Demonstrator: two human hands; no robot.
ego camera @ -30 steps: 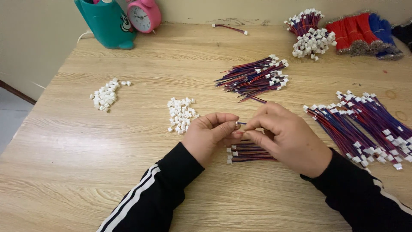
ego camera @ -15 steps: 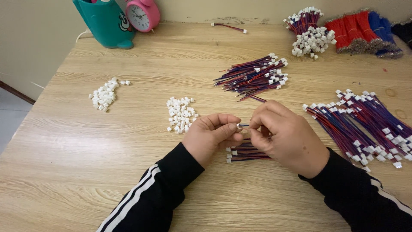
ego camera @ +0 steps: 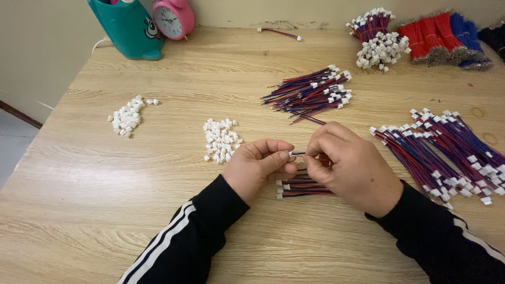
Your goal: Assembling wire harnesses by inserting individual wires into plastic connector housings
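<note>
My left hand pinches a small white connector between thumb and forefinger. My right hand grips a thin red and blue wire lead whose end meets that connector. Both hands hover just above a small bundle of finished wire leads lying on the wooden table. A loose pile of white connectors lies just left of my left hand.
A second connector pile lies far left. Wire bundles lie at centre back, right and back right, beside red and blue wire bunches. A teal holder and pink clock stand at the back.
Both hands have stayed in place above the small bundle, with only slight finger movement where the wire end meets the connector.
</note>
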